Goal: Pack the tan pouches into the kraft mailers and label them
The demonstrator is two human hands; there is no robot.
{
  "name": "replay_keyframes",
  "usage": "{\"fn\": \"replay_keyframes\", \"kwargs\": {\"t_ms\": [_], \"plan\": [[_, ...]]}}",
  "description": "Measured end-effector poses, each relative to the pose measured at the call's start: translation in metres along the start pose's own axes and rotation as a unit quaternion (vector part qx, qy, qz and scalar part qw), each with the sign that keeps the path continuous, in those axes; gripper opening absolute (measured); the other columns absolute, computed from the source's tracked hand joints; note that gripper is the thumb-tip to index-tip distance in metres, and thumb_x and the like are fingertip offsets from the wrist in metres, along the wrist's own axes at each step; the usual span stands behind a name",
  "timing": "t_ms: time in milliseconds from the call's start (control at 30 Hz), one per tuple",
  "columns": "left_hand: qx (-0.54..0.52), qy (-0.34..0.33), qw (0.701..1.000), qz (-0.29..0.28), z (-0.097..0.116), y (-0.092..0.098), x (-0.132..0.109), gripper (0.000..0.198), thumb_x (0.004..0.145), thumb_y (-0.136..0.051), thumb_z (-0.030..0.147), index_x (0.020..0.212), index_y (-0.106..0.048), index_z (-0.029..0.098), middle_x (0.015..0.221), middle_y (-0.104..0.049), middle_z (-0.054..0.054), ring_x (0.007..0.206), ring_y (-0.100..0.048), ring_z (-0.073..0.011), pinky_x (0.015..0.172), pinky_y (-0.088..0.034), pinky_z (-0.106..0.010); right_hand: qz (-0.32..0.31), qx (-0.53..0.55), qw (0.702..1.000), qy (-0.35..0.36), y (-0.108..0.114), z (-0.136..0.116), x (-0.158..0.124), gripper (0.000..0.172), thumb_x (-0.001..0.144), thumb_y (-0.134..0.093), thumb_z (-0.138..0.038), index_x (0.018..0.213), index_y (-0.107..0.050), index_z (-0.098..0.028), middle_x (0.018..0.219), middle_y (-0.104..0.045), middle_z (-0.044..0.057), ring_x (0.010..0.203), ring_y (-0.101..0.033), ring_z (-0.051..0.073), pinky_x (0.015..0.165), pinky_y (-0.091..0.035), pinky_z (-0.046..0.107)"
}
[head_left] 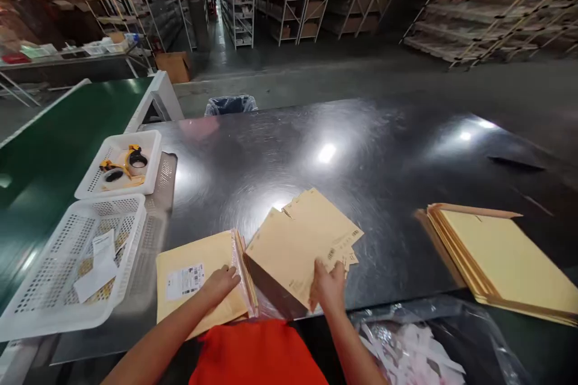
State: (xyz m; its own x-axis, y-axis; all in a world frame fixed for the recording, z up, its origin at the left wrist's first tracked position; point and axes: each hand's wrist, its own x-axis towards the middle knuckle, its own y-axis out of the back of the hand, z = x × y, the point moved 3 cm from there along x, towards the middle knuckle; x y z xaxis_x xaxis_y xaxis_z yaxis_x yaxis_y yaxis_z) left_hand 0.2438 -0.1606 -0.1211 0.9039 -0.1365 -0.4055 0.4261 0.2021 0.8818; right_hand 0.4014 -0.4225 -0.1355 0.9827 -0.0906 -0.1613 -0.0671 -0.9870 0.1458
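My left hand (222,286) is closed at the right edge of a yellow padded envelope (198,258), which bears a white shipping label (185,281). Clear plastic lining shows along that edge, and more envelopes lie beneath it. In my right hand (327,286) is the lower right corner of a flat kraft-brown piece (282,252) with small print and a barcode, tilted just right of the envelopes. Similar brown pieces (323,216) lie fanned out behind it. Their exact kind I cannot tell. The fingertips of my left hand are partly hidden.
A stack of yellow padded envelopes (510,258) lies at the right. On the left stand a white basket (49,307) with paper slips and another basket (85,183) with tape dispensers (135,159). Beyond them runs a green conveyor (67,114). A plastic-lined bin (419,349) holds paper scraps.
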Motion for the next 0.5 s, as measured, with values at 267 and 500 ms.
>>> {"fn": "replay_keyframes", "kwargs": {"t_ms": [267, 500], "plan": [[-0.022, 0.026, 0.999, 0.028, 0.005, 0.002, -0.004, 0.031, 0.086, -0.041, 0.009, 0.112, -0.056, 0.018, 0.121, -0.056, -0.011, 0.109, -0.052, -0.0245, 0.088, -0.043, -0.035, -0.17, 0.027, 0.985, 0.002, -0.049, -0.019, 0.006, 0.042, 0.064, -0.064, -0.038, 0.1, -0.047, -0.024, 0.102, -0.064, 0.009, 0.098, -0.061, 0.029, 0.091, -0.049, 0.045], [-0.054, 0.031, 0.998, 0.016, 0.015, 0.001, -0.005, 0.024, 0.087, -0.041, 0.011, 0.101, -0.058, 0.018, 0.115, -0.056, -0.009, 0.108, -0.05, -0.0227, 0.088, -0.041, -0.034, -0.34, 0.041, 0.933, -0.111, -0.056, -0.007, 0.014, 0.033, 0.063, -0.066, -0.037, 0.088, -0.048, -0.025, 0.084, -0.068, 0.001, 0.082, -0.068, 0.023, 0.076, -0.055, 0.039]]}}
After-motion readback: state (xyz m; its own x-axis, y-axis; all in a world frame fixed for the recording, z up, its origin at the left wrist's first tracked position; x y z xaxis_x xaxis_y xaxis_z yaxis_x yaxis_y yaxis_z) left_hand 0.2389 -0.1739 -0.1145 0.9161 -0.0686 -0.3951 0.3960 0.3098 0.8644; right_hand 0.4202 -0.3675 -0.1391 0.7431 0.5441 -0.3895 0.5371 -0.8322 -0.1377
